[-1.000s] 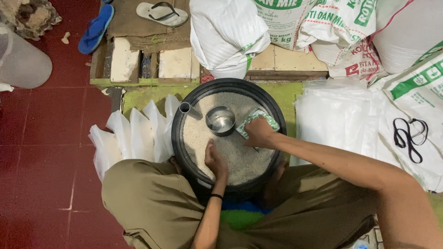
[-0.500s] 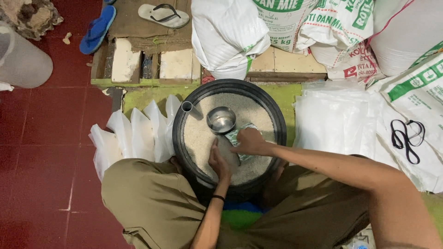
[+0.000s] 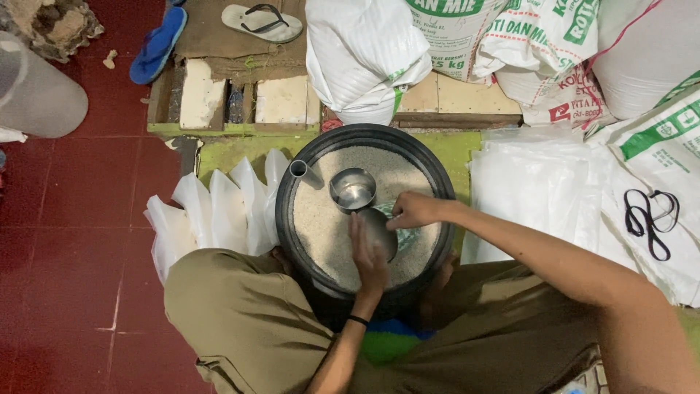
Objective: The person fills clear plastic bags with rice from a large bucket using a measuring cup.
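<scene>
A round black tub point(image 3: 286, 219) full of white rice point(image 3: 321, 233) stands between my knees. In the rice sits a shiny metal cup point(image 3: 353, 190), with a small metal tube point(image 3: 302, 171) at the tub's left rim. My left hand point(image 3: 369, 255) holds a small clear plastic bag point(image 3: 380, 228) over the rice, just below the cup. My right hand point(image 3: 413, 211) reaches in from the right and grips a green-patterned scoop point(image 3: 405, 235) at the bag's mouth. The scoop is mostly hidden by the hand.
Several clear plastic bags point(image 3: 211, 211) stand in a row left of the tub. White sacks point(image 3: 539, 197) lie flat on the right, with full printed sacks point(image 3: 452, 36) behind. At the back there is a wooden pallet point(image 3: 219, 102) and sandals point(image 3: 262, 22). A grey bucket point(image 3: 36, 95) is on the red tile floor point(image 3: 80, 255).
My right hand has moved from the tub's right side leftward to the bag with the green scoop. My left hand has shifted slightly up and holds the bag under it.
</scene>
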